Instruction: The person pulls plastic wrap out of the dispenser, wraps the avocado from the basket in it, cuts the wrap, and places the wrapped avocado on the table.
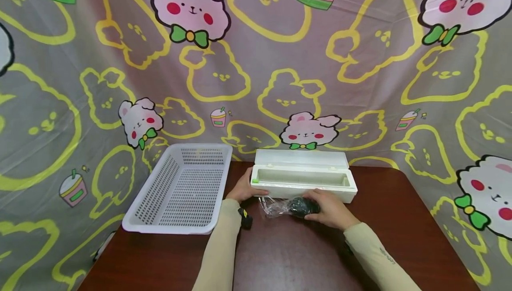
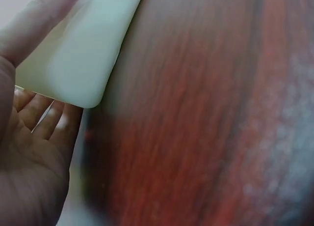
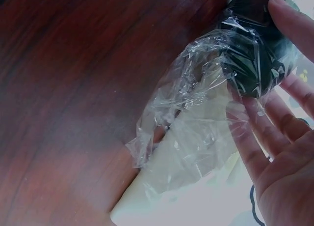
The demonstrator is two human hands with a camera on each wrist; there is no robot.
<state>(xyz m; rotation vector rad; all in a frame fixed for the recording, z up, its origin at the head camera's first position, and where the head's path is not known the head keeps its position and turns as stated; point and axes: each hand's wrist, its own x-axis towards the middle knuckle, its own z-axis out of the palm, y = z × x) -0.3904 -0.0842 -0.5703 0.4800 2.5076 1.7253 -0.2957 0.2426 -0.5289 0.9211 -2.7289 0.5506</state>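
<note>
A long white box [image 1: 276, 189] with its lid [image 1: 302, 157] raised stands at the back of the table, its trough showing. My left hand [image 1: 242, 187] grips its left end, thumb along the front and fingers behind, as the left wrist view also shows. In front of the box, my right hand [image 1: 334, 211] holds a dark, glossy, rounded thing [image 3: 252, 39] between thumb and fingers; its kind I cannot tell. Clear plastic film [image 3: 191, 98] covers it and trails crumpled to the left, close to the box front in the head view.
A white perforated plastic basket [image 1: 172, 229] stands left of my left arm. The dark red-brown wooden table [image 1: 296, 255] extends in front of the box. A patterned cloth [image 1: 256, 60] hangs behind and at both sides.
</note>
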